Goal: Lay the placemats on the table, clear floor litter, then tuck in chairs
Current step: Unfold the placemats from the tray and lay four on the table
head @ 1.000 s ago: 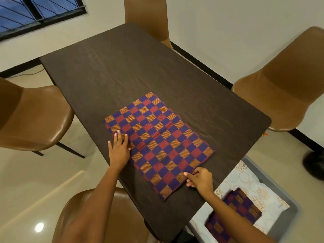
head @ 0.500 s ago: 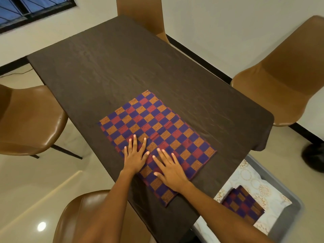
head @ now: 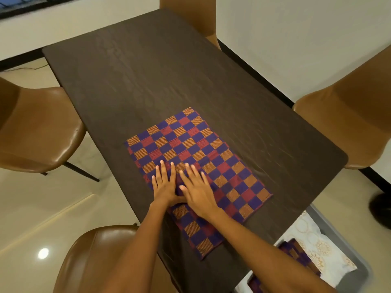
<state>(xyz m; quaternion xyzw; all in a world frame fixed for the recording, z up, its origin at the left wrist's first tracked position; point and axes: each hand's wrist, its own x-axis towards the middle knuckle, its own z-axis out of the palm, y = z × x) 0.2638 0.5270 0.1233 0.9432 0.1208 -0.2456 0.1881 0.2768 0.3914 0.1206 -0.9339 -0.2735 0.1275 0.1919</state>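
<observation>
A checkered placemat (head: 213, 157) in purple, red and orange lies flat on the dark wooden table (head: 148, 81), near its front end. My left hand (head: 164, 183) and my right hand (head: 197, 190) rest side by side on the mat's near left part, palms down, fingers straight and spread. The right thumb overlaps the left hand. More folded checkered placemats (head: 296, 253) lie in a grey bin on the floor at the lower right.
Brown leather chairs stand around the table: one on the left (head: 38, 127), one in front of me (head: 99, 256), one on the right (head: 347, 115), one at the far end (head: 190, 13). The grey bin (head: 364, 273) holds a white patterned cloth (head: 315, 246).
My hands moved from the mat's left edge and near corner to its middle, and now lie pressed flat together. The right hand went from pinching the corner to lying flat.
</observation>
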